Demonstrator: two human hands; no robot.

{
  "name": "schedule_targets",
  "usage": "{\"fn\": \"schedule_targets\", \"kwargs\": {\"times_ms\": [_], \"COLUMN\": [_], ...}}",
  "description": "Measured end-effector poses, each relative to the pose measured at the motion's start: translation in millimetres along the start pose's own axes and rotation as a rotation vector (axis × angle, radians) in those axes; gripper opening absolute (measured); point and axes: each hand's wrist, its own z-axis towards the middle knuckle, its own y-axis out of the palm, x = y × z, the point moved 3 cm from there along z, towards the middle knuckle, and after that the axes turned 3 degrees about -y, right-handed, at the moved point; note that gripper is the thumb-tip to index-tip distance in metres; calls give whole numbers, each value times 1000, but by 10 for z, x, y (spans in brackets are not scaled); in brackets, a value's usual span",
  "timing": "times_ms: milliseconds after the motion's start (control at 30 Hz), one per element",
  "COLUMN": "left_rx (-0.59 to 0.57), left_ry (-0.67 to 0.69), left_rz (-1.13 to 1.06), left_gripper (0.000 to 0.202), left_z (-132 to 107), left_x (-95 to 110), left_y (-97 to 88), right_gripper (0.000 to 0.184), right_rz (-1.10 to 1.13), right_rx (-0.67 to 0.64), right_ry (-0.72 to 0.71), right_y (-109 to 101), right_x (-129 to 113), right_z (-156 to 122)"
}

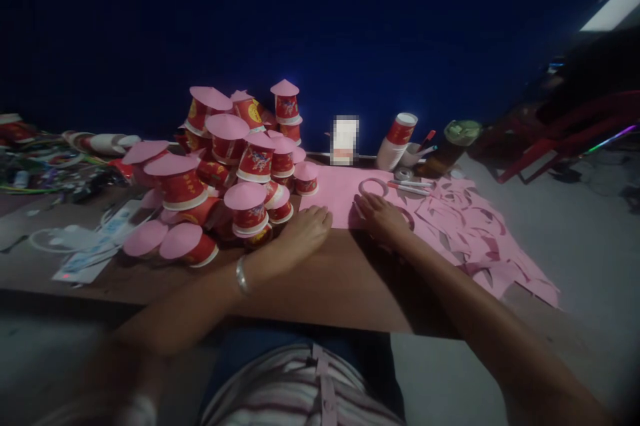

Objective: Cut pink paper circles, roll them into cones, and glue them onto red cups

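Observation:
My left hand [306, 229] rests palm down on the brown table [320, 286] at the near edge of a pink paper sheet [336, 194], fingers stretched flat. My right hand [381, 216] lies flat on the same sheet, fingers spread, holding nothing. A pink ring of tape [373, 187] lies just beyond its fingertips. A silver bracelet circles my left wrist. To the left of my left hand stands a heap of red paper cups with pink paper cone lids [235, 159].
Pink paper offcuts [475, 233] spill over the table's right edge. A stack of red cups [395, 139], pens, scissors [413, 186] and a green-lidded container [461, 133] sit at the back. Clutter and white cables cover the left side. Red chair at far right.

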Motion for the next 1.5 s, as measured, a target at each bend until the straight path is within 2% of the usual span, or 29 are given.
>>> {"fn": "schedule_targets", "kwargs": {"times_ms": [67, 133, 233, 333, 567, 800, 1067, 1500], "left_rx": [-100, -162, -212, -231, -215, -153, -136, -160], "left_ry": [-15, -19, -16, -18, -72, -148, -235, -252], "left_rz": [44, 60, 59, 49, 48, 59, 65, 65], "left_gripper": [32, 29, 26, 24, 23, 43, 42, 38], "left_z": [152, 235, 277, 286, 293, 384, 401, 416], "left_x": [-35, -84, -130, -147, -176, -210, -308, -296], "left_y": [192, 290, 353, 378, 339, 315, 377, 403], "right_gripper": [45, 44, 45, 38, 29, 31, 33, 32], "right_rz": [-1, -4, -8, -9, -16, -90, -150, -167], "right_rx": [-12, -21, -20, -13, -119, -225, -241, -234], "right_ry": [-12, -5, 21, -3, -202, -261, -242, -227], "right_y": [-11, -44, -115, -182, -154, -114, -155, -207], "right_x": [24, 65, 85, -42, -572, -764, -783, -685], "right_z": [-33, -86, -152, -149, 139, 265, 178, -53]}}
